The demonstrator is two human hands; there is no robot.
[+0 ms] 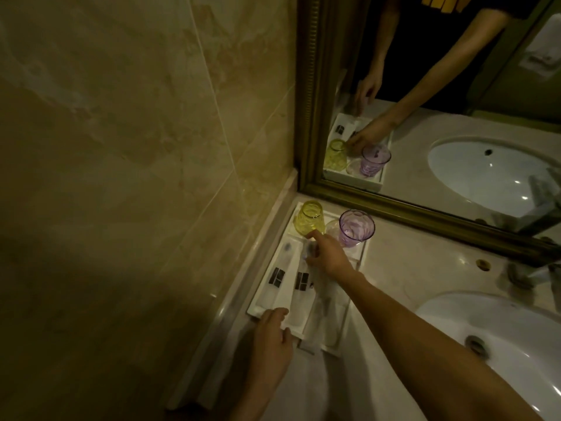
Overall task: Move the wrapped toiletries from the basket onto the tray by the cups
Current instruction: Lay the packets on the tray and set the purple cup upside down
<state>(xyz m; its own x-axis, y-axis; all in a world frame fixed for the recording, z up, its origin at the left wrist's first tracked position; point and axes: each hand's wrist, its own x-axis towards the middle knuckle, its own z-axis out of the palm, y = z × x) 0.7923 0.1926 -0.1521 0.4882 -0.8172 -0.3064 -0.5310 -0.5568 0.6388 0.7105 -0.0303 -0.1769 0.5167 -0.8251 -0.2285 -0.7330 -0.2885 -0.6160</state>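
A white tray (pixel 359 256) lies on the counter in the corner under the mirror. A yellow cup (pixel 308 218) and a purple cup (pixel 355 227) stand at its far end. Two long wrapped toiletries with dark labels lie side by side in it, one at the left (pixel 274 284) and one in the middle (pixel 299 294). My right hand (pixel 329 253) rests on the far end of a third clear wrapped packet (pixel 323 302), fingers pinching it near the yellow cup. My left hand (pixel 273 338) touches the near end of the middle packet at the tray's near edge. No basket is in view.
A white sink basin (pixel 498 329) with a drain sits to the right, a faucet (pixel 534 268) behind it. A gold-framed mirror (pixel 312 117) stands behind the tray. A marble wall (pixel 136 147) bounds the counter on the left.
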